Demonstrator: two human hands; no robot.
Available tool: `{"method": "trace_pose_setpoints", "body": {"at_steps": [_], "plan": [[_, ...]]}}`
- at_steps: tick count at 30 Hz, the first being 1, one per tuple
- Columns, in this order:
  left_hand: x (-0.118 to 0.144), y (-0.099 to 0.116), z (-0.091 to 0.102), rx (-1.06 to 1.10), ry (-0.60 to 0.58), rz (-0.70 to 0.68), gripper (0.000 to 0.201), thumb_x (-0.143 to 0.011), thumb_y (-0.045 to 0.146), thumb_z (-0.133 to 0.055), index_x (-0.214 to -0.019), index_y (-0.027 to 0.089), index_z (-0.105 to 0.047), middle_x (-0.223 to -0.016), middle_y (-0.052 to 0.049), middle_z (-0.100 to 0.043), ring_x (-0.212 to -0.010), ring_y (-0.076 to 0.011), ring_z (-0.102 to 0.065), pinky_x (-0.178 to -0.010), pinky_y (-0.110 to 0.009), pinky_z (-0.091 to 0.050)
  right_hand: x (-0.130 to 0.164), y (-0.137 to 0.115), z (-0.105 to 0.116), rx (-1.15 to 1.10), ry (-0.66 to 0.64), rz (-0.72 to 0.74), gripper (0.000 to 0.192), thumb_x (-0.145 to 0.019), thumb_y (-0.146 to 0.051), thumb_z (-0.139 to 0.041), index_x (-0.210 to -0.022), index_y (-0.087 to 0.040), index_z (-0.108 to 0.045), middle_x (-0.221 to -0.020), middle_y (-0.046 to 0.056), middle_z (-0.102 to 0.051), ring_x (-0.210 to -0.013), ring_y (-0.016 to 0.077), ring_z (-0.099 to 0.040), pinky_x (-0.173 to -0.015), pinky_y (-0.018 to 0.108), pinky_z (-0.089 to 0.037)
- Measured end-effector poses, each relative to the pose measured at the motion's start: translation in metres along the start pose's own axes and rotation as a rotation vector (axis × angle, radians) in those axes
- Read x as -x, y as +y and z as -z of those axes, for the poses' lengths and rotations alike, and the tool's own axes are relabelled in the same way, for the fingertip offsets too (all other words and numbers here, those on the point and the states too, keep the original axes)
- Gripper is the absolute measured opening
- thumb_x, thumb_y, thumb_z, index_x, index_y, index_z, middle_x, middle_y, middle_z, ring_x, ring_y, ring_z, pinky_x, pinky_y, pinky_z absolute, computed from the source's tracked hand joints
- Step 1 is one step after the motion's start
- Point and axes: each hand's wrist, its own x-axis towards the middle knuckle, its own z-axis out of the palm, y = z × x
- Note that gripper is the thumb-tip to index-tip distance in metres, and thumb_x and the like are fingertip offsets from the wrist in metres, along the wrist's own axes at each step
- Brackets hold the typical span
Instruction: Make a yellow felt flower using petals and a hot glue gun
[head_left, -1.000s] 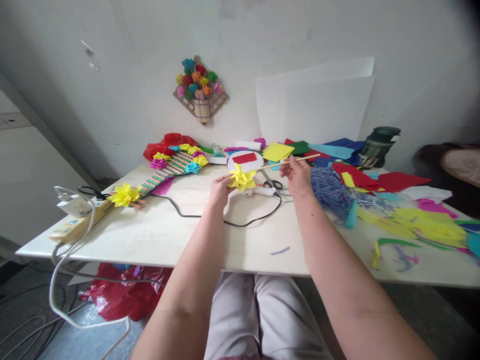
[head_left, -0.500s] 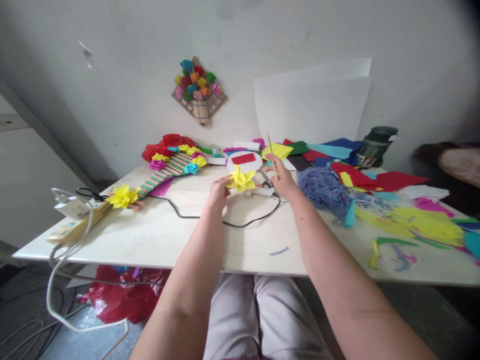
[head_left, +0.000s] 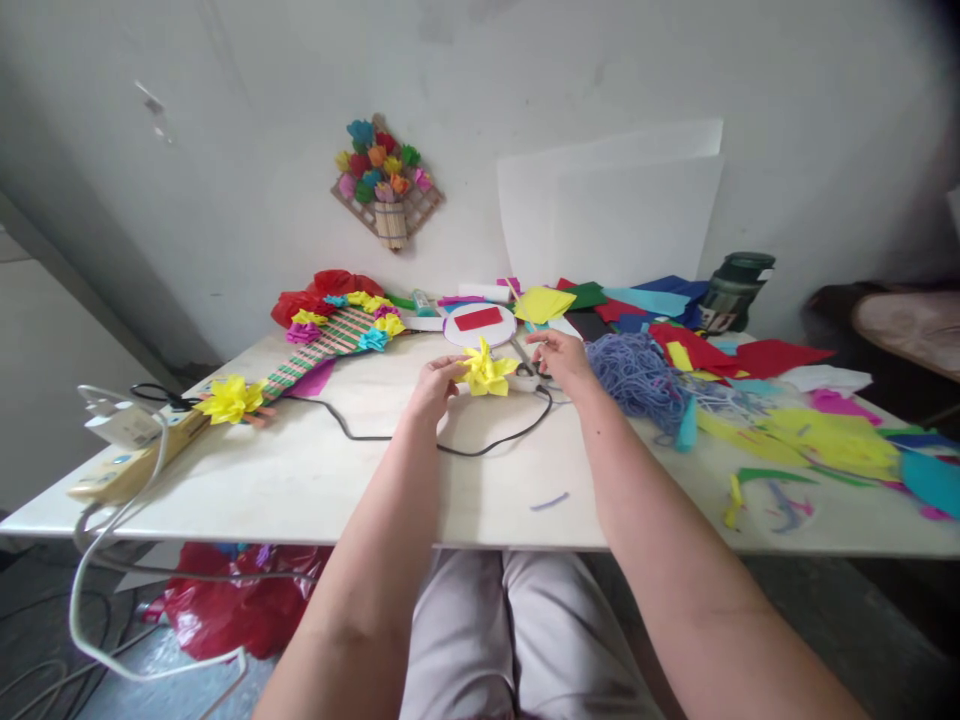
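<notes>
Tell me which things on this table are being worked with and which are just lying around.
In hand: yellow paper flower, held by left hand; right hand beside it, over the scissors.
Lying about: blue yarn, coloured paper sheets, flower-trimmed woven piece, green jar, power strip.

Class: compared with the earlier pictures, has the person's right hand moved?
Yes. The right hand has dropped from above the scissors down onto them, closing toward the yellow paper flower.

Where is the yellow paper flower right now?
In the head view the yellow paper flower is mid-table, pinched by the left hand, with the right hand just to its right.
</notes>
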Motion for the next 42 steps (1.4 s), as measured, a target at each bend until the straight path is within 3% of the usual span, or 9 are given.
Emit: {"method": "trace_pose_setpoints", "body": {"at_steps": [5,12,22,30,35,42], "plan": [[0.001,0.001,-0.002,-0.053,-0.055,-0.075,0.023,-0.053,0.023,-0.065,-0.073,0.016,-0.073,-0.064,-0.002,-0.063,-0.052,-0.0082,-0.046,-0.042,-0.021,-0.028,0.001,-0.006,-0.006,-0.088,-0.009,-0.009,0.041,-0.063,-0.027,-0.057,-0.103,-0.018,-0.053,-0.06,-0.005,-0.06,-0.047,0.0088,-0.043,-0.049,0.022,-0.036],[0.004,0.003,-0.006,-0.181,-0.096,-0.125,0.023,-0.057,0.023,-0.062,-0.075,0.017,-0.074,-0.066,-0.004,-0.065,-0.056,-0.0101,-0.05,-0.044,-0.019,-0.029,0.006,-0.011,-0.013,-0.056,-0.112,-0.015,0.025,-0.059,-0.036,-0.064,-0.072,-0.015,-0.063,-0.057,-0.003,-0.056,-0.054,0.0103,-0.048,-0.055,0.024,-0.038],[0.007,0.004,-0.012,-0.183,-0.117,-0.106,0.022,-0.056,0.023,-0.064,-0.075,0.016,-0.073,-0.066,-0.003,-0.065,-0.056,-0.0103,-0.051,-0.05,-0.021,-0.034,0.006,-0.006,-0.016,0.064,-0.17,-0.028,0.023,-0.057,-0.035,-0.061,-0.063,-0.014,-0.066,-0.053,-0.002,-0.053,-0.055,0.0112,-0.044,-0.051,0.023,-0.033],[0.007,0.004,-0.01,-0.089,-0.21,-0.073,0.025,-0.057,0.025,-0.062,-0.078,0.016,-0.072,-0.077,-0.005,-0.068,-0.068,-0.0147,-0.057,-0.061,-0.024,-0.042,0.01,-0.013,-0.017,-0.021,-0.167,-0.08,0.017,-0.054,-0.032,-0.059,-0.05,-0.016,-0.054,-0.044,-0.007,-0.037,-0.047,0.0071,-0.031,-0.047,0.023,-0.025],[0.005,0.002,-0.01,-0.082,-0.162,-0.121,0.026,-0.061,0.03,-0.065,-0.081,0.016,-0.073,-0.084,-0.006,-0.069,-0.075,-0.0168,-0.059,-0.065,-0.024,-0.041,0.01,-0.014,-0.019,-0.044,-0.178,-0.104,0.015,-0.053,-0.03,-0.058,-0.052,-0.015,-0.058,-0.045,-0.005,-0.043,-0.047,0.0077,-0.036,-0.047,0.023,-0.028],[0.009,0.004,-0.016,-0.019,-0.202,-0.109,0.035,-0.056,0.029,-0.076,-0.087,0.014,-0.07,-0.074,-0.005,-0.069,-0.067,-0.0154,-0.061,-0.067,-0.026,-0.044,0.013,-0.016,-0.021,0.002,-0.218,-0.072,0.017,-0.055,-0.031,-0.059,-0.052,-0.015,-0.056,-0.044,-0.006,-0.04,-0.047,0.0076,-0.034,-0.046,0.023,-0.026]]}}
